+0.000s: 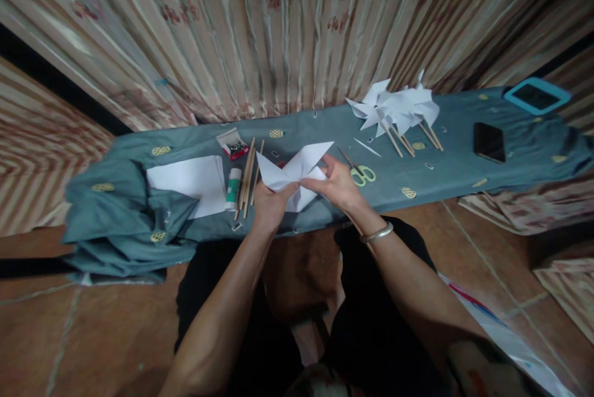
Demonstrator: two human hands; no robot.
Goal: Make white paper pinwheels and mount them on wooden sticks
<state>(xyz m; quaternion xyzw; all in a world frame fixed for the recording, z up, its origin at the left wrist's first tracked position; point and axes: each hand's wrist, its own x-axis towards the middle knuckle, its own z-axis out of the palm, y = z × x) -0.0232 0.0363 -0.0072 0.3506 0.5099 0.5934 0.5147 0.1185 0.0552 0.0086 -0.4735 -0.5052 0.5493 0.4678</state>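
A white paper pinwheel (304, 162) with folded blades is held between both hands above the cloth. My left hand (273, 200) pinches it at the left, thumb close to its centre. My right hand (338, 183) grips it from the right, its thumb meeting the left thumb near the middle. No stick shows on this pinwheel. Left of my hands lie several wooden sticks (245, 180), a glue stick (233, 188) and an open red box of small dark pins (232, 145). Scissors with green handles (364, 175) lie just beyond my right hand.
A stack of white paper (185, 183) lies on the left, partly under the bunched green cloth (125, 205). Several finished pinwheels on sticks (399, 109) lie at the back right. Farther right are a dark phone (489, 142) and a blue-framed device (537, 96). A curtain (278, 32) hangs behind.
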